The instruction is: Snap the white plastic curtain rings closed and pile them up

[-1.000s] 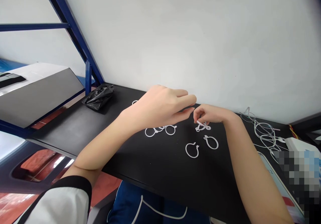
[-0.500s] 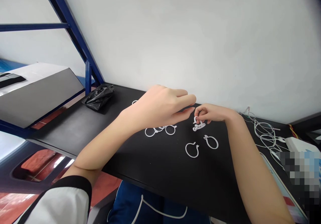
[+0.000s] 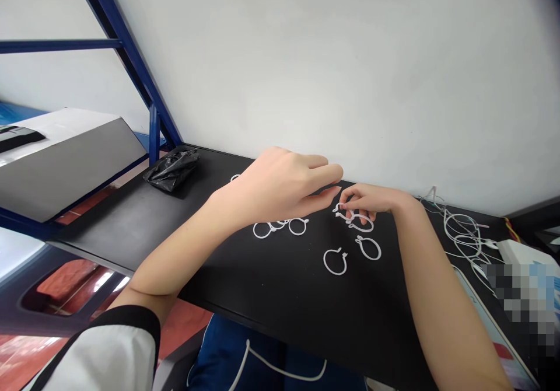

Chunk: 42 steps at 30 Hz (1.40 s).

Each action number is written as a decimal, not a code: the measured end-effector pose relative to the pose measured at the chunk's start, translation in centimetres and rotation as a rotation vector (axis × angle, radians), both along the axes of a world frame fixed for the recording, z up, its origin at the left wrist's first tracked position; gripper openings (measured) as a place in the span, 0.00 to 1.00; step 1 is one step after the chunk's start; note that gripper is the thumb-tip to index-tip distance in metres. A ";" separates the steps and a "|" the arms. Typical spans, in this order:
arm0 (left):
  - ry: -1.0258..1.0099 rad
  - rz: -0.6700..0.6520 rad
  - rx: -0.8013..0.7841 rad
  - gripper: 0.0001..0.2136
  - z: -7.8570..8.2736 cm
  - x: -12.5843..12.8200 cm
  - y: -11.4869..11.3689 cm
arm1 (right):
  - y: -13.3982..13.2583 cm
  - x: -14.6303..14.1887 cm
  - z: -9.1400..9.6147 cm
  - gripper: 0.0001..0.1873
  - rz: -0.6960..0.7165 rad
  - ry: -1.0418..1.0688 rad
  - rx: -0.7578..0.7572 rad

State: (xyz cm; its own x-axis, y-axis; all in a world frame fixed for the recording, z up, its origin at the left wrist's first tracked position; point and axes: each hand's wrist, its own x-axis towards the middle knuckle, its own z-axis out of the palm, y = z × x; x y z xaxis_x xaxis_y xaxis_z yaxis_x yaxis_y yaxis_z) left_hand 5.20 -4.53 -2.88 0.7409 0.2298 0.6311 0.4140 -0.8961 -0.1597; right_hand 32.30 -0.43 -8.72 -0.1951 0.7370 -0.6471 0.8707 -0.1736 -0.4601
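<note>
Several white plastic rings with small tabs lie on the black tabletop (image 3: 280,286). My right hand (image 3: 365,203) pinches a white ring (image 3: 361,223) at its tabbed end, and the loop rests under my fingers. My left hand (image 3: 280,187) hangs just left of it, fingers slightly apart, holding nothing, above a linked pair of rings (image 3: 275,229). A single ring (image 3: 335,262) and another (image 3: 368,248) lie nearer me, apart from both hands. A further ring (image 3: 235,177) is mostly hidden behind my left hand.
A crumpled black plastic bag (image 3: 172,172) sits at the table's far left, near a blue metal frame (image 3: 126,58). A tangle of white cables (image 3: 464,236) lies at the right. A white wall runs along the table's back edge.
The ring at my right hand has gone from a small twisted bunch to an open loop, lower and to the right. My left hand has stayed put.
</note>
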 end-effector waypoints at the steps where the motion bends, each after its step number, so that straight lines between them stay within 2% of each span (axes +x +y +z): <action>1: -0.001 0.001 0.000 0.10 0.0 0.0 0.0 | 0.0 0.0 0.0 0.12 0.004 -0.002 0.006; 8: 0.003 0.000 -0.008 0.11 0.0 -0.1 -0.1 | 0.2 0.0 0.0 0.12 0.035 -0.032 0.049; 20: -0.001 0.002 0.001 0.11 0.0 0.0 -0.1 | 0.4 0.2 -0.1 0.17 0.075 -0.033 0.039; 35: 0.011 0.009 -0.019 0.12 0.0 0.0 0.0 | 0.3 0.1 0.2 0.21 0.035 0.025 0.063; 38: 0.018 0.010 -0.027 0.13 0.1 0.0 -0.1 | -0.2 -0.2 0.8 0.22 0.012 0.093 0.101; 42: 0.023 0.012 -0.022 0.15 0.0 0.1 -0.1 | -1.5 -1.2 2.5 0.19 0.030 0.322 0.165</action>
